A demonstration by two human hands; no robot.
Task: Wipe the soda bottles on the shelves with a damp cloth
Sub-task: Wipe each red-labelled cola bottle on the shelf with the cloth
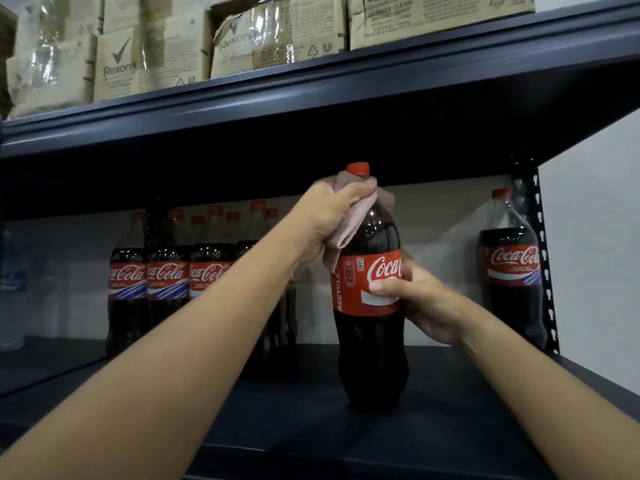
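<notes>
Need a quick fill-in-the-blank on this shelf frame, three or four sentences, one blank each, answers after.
1. The left hand presses a pinkish cloth against the front bottle just below its ____ cap.
2. The right hand steadies that bottle at its ____.
3. The front bottle stands ____ on the shelf.
4. Cardboard boxes sit on the shelf ____ the bottles.

Answers: red; label; upright; above

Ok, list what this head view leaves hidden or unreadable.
- Neck of the upright dark cola bottle: covered by the pink cloth in the left hand.
- Its label's right side: behind the right hand.
- Rear bottles, left: blocked by front ones.
- Brown cartons above: cropped.
</notes>
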